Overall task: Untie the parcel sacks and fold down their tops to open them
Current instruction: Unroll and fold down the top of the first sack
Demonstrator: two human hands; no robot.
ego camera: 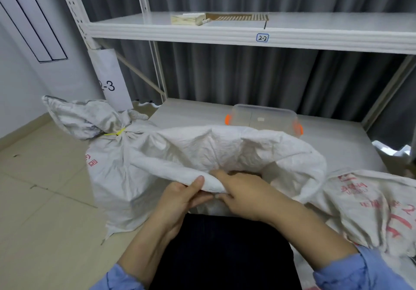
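– Sacks: where are they in relation to the rack point(202, 30)?
– Three on the floor point(45, 188), right in front of the lower shelf point(326, 136). The middle sack point(225, 147) is directly before the person, its mouth loose and gaping and its top turned outward into a thick rolled rim. I'd say it sits that close so both arms can reach the rim without stretching.
– And the other two?
– The tied sack point(108, 177) leans at its left, touching it, with the neck bunched tight. The printed sack point(371, 204) lies slumped at the right, and I cannot tell whether its top is undone.
– What are the hands doing?
– Both are at the near edge of the rim, side by side and almost touching. The left hand point(180, 197) pinches the rolled cloth, thumb on top and fingers beneath. The right hand point(243, 194) is curled round the same roll, knuckles up. Gripping so close together probably lets them turn the stiff fold down at one spot before working round the mouth.
– Anything smaller?
– A clear box point(263, 116) with orange clips sits on the lower shelf behind the middle sack, partly hidden by the rim. A yellow tie point(116, 132) cinches the tied sack's neck and holds it shut, so that one is not yet opened
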